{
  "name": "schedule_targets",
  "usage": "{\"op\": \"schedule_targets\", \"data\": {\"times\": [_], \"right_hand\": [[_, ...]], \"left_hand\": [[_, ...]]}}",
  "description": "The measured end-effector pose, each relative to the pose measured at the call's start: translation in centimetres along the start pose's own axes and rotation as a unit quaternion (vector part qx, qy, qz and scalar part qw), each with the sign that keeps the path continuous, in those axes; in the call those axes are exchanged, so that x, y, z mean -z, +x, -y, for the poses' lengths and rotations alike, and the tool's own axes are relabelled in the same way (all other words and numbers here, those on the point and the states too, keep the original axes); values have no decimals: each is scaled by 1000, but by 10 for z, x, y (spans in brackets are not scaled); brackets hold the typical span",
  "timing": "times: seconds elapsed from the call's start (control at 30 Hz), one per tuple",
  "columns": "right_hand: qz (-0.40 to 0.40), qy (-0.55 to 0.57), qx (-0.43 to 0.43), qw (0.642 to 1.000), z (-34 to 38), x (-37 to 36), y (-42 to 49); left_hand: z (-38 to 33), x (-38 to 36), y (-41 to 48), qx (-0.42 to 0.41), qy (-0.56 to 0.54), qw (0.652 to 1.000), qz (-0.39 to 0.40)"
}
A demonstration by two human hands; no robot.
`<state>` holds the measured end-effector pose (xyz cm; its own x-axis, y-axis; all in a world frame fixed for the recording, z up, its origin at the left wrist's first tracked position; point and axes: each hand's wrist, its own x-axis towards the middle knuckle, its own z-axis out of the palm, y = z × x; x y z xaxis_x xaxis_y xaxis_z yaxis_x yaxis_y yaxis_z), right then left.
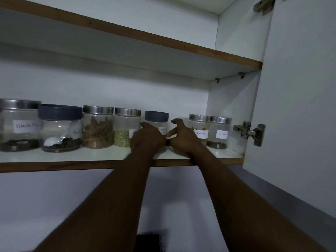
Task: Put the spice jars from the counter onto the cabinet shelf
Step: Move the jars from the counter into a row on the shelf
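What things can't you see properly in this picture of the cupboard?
- Head view: the label on the small dark-lidded jar is too small and dim to read, and the left hand and right hand cover its lower part.
- The label on the jar of greenish spice is partly behind the left hand.
- The leftmost jar is cut off by the picture's left edge.
- Whether either hand touches the small jar cannot be told.

A white cabinet [127, 91] stands open in dim light, its boards edged in brown wood. An upper shelf [163, 42] crosses above. The open door [300, 106] hangs at the right on a metal hinge [250, 132]. Below the cabinet runs a plain pale wall [54, 197]
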<state>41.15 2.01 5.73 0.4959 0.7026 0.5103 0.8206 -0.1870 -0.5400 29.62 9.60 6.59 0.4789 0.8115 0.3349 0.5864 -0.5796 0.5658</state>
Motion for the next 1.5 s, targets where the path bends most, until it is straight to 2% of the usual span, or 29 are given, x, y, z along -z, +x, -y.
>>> {"op": "schedule_targets", "data": {"times": [0.13, 0.27, 0.33, 0.47, 0.6, 1.03, 1.5], "right_hand": [[-41, -9, -5, 999, 0, 0, 2], [3, -33, 2, 999, 2, -1, 0], [1, -38, 12, 999, 5, 0, -4], [-69, -42, 32, 996, 9, 2, -16], [-140, -57, -2, 989, 10, 2, -24], [-230, -79, -26, 970, 11, 3, -36], [-280, -101, -30, 954, 12, 3, -40]], "left_hand": [[4, -5, 6, -5, -28, 999, -26], [6, -9, 6, -15, -34, 998, -49], [7, -9, 5, -29, -25, 998, -53], [9, -5, 1, -56, -7, 997, -51], [5, -4, -2, -59, -5, 998, -38], [5, -1, -3, -133, 37, 990, 9], [5, 0, -2, -147, 8, 989, 27]]}}
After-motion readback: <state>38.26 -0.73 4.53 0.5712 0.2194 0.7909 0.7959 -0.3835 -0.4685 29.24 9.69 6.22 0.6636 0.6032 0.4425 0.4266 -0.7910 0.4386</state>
